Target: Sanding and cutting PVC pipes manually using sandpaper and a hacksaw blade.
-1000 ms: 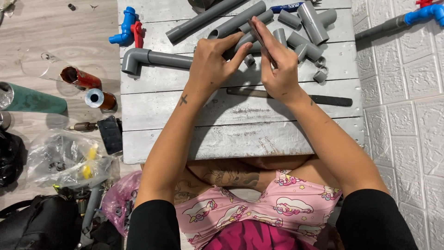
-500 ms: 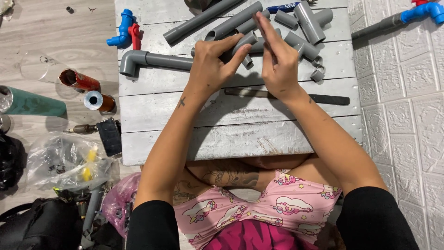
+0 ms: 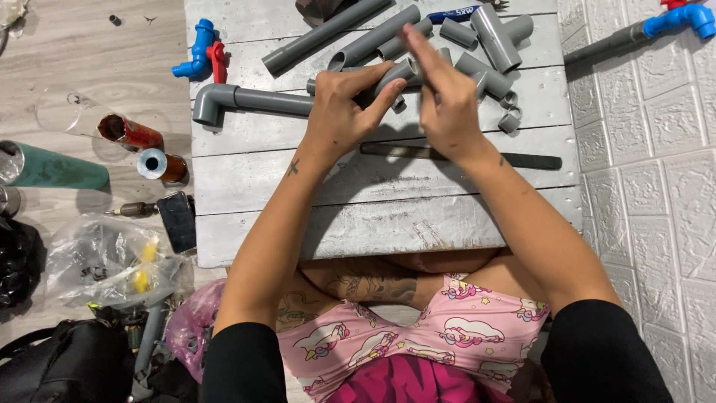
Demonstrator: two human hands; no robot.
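Left hand (image 3: 344, 112) closed around a short grey pipe piece (image 3: 399, 72), thumb along its side, held just above the grey plank table (image 3: 373, 194). Right hand (image 3: 446, 112) raised beside it, fingers (image 3: 418, 45) straight and pressed to the pipe's open end (grip there hard to make out). Loose grey pipes and fittings (image 3: 488, 37) scattered behind both hands. Long pipe with elbow (image 3: 246, 99) to the left; dark flat blade (image 3: 462, 155) lying just under the wrists. Blue valve (image 3: 200, 48) at the table's far left corner.
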